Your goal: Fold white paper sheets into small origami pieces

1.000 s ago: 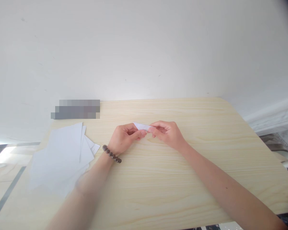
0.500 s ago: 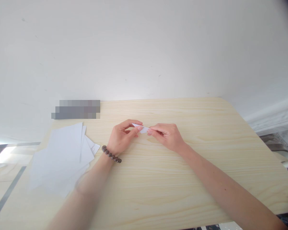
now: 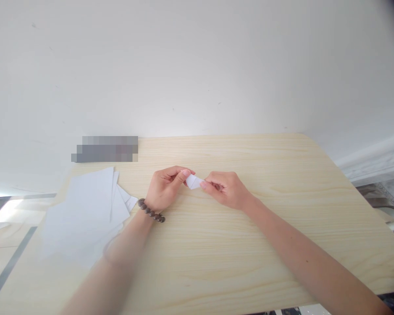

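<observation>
A small folded piece of white paper (image 3: 193,181) is held between my two hands, above the middle of the table. Its near face shows a crease and a pointed lower edge. My left hand (image 3: 166,186) pinches the left end, thumb on the near side and fingers behind. At the right end, my right hand (image 3: 228,189) grips the paper between thumb and curled index finger. Both ends of the paper are partly hidden by the fingers. A dark beaded bracelet (image 3: 151,211) circles my left wrist.
Several loose white sheets (image 3: 85,205) lie overlapping at the left of the wooden table (image 3: 197,258). A pixelated grey block (image 3: 106,149) covers something at the back left. The white wall (image 3: 197,65) rises directly behind the table's far edge.
The folded paper has tilted so that more of its creased face shows. My left thumb has shifted slightly left and up along it, and my right hand has moved slightly left.
</observation>
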### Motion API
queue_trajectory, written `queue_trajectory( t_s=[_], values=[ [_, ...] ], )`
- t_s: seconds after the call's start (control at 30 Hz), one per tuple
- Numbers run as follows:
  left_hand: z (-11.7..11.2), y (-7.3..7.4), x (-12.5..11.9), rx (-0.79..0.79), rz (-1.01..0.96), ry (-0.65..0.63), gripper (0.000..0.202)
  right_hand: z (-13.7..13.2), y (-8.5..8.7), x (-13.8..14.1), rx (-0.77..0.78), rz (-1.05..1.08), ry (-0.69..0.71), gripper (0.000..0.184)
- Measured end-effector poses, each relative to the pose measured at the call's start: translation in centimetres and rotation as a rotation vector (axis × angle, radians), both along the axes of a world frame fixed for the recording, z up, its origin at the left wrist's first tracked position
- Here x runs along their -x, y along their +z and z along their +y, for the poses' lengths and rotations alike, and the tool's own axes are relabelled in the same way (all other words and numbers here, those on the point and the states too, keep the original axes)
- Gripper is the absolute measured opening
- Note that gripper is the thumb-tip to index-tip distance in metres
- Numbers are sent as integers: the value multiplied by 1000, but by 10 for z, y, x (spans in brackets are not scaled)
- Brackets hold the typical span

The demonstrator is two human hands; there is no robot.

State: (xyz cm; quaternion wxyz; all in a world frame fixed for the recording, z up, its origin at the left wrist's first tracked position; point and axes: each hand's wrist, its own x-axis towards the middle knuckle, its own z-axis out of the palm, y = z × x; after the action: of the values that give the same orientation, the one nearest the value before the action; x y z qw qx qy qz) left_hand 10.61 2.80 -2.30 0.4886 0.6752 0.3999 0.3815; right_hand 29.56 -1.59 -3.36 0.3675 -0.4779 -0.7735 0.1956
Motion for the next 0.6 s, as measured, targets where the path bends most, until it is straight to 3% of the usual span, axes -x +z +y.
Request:
queue_trajectory(
  t_s=[0.13,0.33,0.47,0.6],
  values=[
    [0,-1,-1,35,-9,19,22,1,1,0,-28,-14,-12,30],
    [1,-3,-4,199,-176,-151,23,2,0,-1,-65,28,-11,25],
    [2,-3,-3,181,-172,-145,14,2,1,-2,-65,12,74,23],
    [2,-2,-3,197,-157,-132,16,2,1,-2,-82,-16,71,23]
  ],
)
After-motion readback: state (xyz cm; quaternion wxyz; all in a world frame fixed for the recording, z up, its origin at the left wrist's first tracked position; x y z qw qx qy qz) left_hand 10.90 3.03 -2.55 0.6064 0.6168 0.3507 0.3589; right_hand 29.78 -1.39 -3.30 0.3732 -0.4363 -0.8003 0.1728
